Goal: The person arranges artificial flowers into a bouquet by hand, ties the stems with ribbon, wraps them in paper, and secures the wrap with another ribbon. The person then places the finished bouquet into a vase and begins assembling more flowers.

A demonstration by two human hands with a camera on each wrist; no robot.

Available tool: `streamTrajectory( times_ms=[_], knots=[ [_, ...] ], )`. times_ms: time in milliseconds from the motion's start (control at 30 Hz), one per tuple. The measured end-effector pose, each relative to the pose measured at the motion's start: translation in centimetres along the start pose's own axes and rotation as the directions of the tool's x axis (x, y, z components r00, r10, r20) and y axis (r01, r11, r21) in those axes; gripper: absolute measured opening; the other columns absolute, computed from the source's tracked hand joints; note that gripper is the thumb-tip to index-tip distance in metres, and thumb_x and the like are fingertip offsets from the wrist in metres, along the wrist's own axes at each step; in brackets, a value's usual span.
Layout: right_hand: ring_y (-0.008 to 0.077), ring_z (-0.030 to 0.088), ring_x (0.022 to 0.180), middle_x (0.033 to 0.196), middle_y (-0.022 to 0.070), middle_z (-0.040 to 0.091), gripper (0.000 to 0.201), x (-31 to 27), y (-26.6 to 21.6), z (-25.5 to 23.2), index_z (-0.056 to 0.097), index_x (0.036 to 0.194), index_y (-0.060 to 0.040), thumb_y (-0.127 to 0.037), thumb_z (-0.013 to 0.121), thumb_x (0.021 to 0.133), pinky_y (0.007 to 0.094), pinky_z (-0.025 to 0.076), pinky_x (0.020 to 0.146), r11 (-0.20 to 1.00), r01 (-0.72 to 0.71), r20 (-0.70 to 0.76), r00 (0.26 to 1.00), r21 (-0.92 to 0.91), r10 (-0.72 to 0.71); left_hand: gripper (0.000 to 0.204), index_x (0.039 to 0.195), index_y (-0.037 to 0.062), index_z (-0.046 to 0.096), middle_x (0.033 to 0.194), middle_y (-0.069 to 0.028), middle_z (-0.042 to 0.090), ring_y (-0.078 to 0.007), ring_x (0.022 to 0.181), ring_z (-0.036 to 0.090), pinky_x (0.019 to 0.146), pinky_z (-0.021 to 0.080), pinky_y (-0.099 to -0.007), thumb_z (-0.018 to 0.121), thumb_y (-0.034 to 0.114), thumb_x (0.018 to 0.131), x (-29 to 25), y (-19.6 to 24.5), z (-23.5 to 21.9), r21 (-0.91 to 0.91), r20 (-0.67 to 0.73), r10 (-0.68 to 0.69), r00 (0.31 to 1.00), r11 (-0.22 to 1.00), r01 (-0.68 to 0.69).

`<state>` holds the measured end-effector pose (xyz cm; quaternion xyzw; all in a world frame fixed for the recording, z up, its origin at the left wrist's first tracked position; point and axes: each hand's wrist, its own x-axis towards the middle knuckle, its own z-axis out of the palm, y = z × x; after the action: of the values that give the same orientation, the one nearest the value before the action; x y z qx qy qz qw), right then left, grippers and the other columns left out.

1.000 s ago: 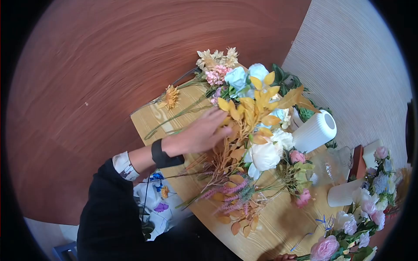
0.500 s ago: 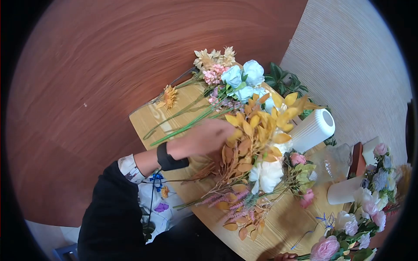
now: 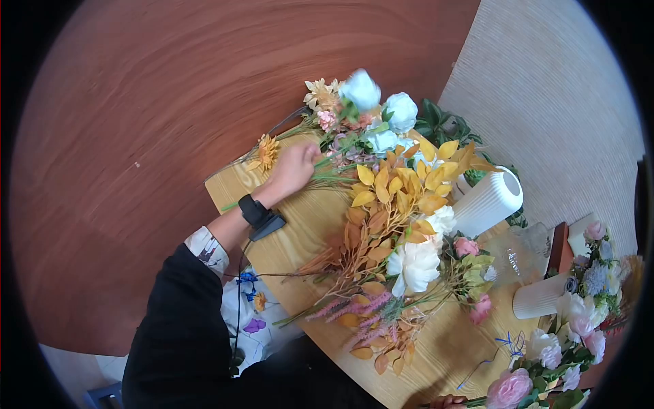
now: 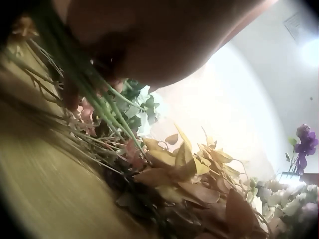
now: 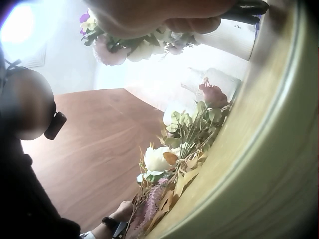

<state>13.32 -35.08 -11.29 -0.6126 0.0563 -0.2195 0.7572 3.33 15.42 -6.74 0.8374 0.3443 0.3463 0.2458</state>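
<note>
In the head view my left hand (image 3: 294, 169) has its fingers curled round green stems (image 4: 94, 89) at the table's upper left. A light blue rose (image 3: 360, 90), slightly blurred, rises above the other flowers, in line with those stems. More blue roses (image 3: 400, 112) lie close by, and yellow-leaved branches (image 3: 402, 191) spread to the right of the hand. At the bottom edge my right hand (image 3: 449, 402), partly cut off, grips the stems of a bouquet with a pink rose (image 3: 509, 388); a dark stem (image 5: 249, 10) shows at its fingers in the right wrist view.
A white ribbed vase (image 3: 488, 203) leans beside the leaves, with a clear glass vase (image 3: 521, 259) and another white vase (image 3: 539, 300) nearby. White flowers (image 3: 415, 264) and pink sprigs (image 3: 361, 310) lie on the wooden table (image 3: 300, 232). Blue wire (image 3: 507, 344) lies near the bouquet.
My left hand has left the yellow leaves, moved up and left, and taken hold of green stems. One blue rose has risen up and left. The right hand has barely moved.
</note>
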Motion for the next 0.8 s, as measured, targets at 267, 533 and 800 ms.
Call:
streamTrajectory(
  times_ms=[267,533,800],
  knots=[
    [0.0067,0.034,0.048,0.062,-0.0001,0.046,0.032,0.2,0.4,-0.6,0.053,0.084,-0.0037,-0.035,0.056,0.086,0.0184,0.027,0.044,1.000,-0.012,-0.015,1.000,-0.026,0.012,0.020,0.085,-0.0009,0.054,0.061,-0.0045,0.052,-0.0115,0.055,0.052,0.053,0.043,-0.0277,0.040,0.012,0.092,1.9,2.2,-3.8,-0.261,-0.273,-0.058,0.960,0.965,-0.016],
    [0.0065,0.031,0.046,0.061,-0.0001,0.045,0.033,0.2,0.4,-0.5,0.051,0.083,-0.0035,-0.036,0.055,0.086,0.0186,0.026,0.043,0.999,-0.026,-0.014,1.000,-0.033,0.025,0.018,0.090,0.0019,0.054,0.067,0.0020,0.045,-0.0038,0.059,0.045,0.057,0.051,-0.0236,0.041,0.013,0.093,3.4,4.5,-7.8,-0.558,-0.401,-0.206,0.893,0.828,-0.060],
    [0.0039,0.026,0.044,0.058,-0.0018,0.041,0.033,0.8,1.5,-1.6,0.050,0.082,-0.0038,-0.036,0.053,0.089,0.0174,0.020,0.040,1.000,-0.009,-0.009,1.000,0.000,0.009,0.019,0.088,0.0002,0.057,0.072,-0.0035,0.052,-0.0083,0.062,0.048,0.058,0.045,-0.0248,0.043,0.013,0.092,5.2,1.7,-5.6,-0.337,-0.583,-0.095,0.807,0.932,-0.134]
  ],
)
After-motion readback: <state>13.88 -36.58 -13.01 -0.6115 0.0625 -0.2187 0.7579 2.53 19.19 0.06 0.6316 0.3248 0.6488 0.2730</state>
